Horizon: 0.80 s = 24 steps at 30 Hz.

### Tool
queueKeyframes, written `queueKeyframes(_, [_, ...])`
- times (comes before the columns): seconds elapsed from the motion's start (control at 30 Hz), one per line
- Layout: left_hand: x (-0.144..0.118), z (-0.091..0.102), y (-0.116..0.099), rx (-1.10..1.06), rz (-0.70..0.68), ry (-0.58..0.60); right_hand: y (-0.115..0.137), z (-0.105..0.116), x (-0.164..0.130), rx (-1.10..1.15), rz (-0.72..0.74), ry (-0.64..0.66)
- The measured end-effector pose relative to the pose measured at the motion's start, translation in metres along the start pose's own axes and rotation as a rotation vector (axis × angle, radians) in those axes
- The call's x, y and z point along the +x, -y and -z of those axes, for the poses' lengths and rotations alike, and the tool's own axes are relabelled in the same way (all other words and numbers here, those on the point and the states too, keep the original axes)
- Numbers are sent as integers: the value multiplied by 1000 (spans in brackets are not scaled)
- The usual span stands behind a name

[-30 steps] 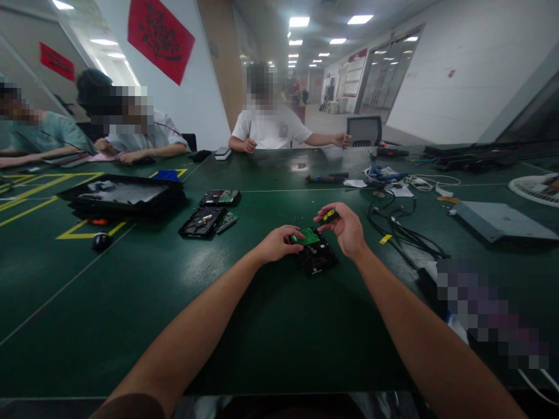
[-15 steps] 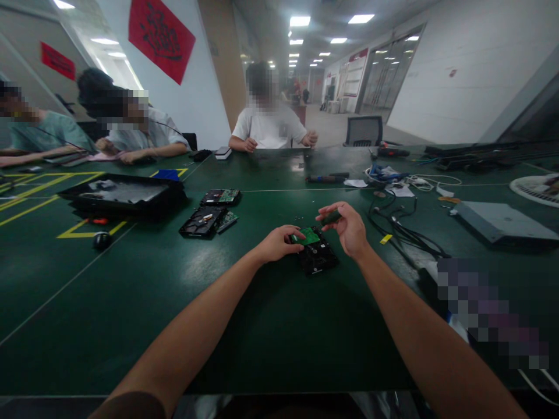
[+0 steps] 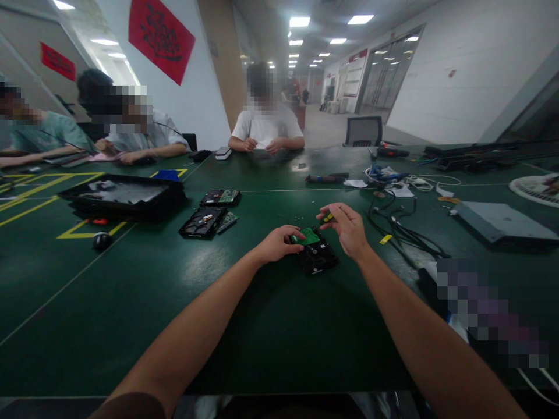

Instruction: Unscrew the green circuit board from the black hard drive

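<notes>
A black hard drive (image 3: 321, 259) with a green circuit board (image 3: 309, 237) lies flat on the table in front of me. My left hand (image 3: 280, 243) is closed on its left edge, thumb and fingers around the board's end. Just above the drive's upper right side, my right hand (image 3: 349, 228) pinches the black-and-yellow handle of what looks like a screwdriver (image 3: 326, 219). Its tip is too small to make out. Several tiny screws (image 3: 299, 218) lie beyond the drive.
To the left are other hard drives (image 3: 203, 223), a loose circuit board (image 3: 227, 221), a black tray (image 3: 126, 195) and a mouse (image 3: 102, 240). Black cables (image 3: 406, 233) and a grey metal box (image 3: 506, 221) are on the right. A person (image 3: 267, 128) sits opposite.
The handle in my right hand has turned, now showing yellow, and the fingers have shifted slightly. My left hand stays put. The person opposite has brought both hands together.
</notes>
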<state>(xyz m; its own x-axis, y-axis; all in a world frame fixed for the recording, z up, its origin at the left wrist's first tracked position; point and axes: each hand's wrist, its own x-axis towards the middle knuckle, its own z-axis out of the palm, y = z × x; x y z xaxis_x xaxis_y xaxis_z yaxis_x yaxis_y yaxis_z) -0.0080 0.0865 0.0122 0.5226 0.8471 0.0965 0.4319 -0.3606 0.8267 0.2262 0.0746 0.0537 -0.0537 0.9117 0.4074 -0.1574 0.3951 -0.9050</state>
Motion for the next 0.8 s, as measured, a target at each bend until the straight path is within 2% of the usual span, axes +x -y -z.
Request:
queueKeyframes(0.2, [0,-1,0,8,-4,-11,0,-2,0,78,-25,11])
queueKeyframes(0.4, [-1,-2,-1,-5,-8,-23,2,-3,0,-76,26,-53])
queueKeyframes(0.5, [0,-2,-1,-3,1,-18,2,-5,0,-62,5,-74])
queueKeyframes(0.7, [1,-2,2,-5,-9,-10,0,-4,-1,63,-19,-12])
queueKeyframes(0.8, [2,-3,5,-6,-19,-17,-1,-2,0,27,0,-10])
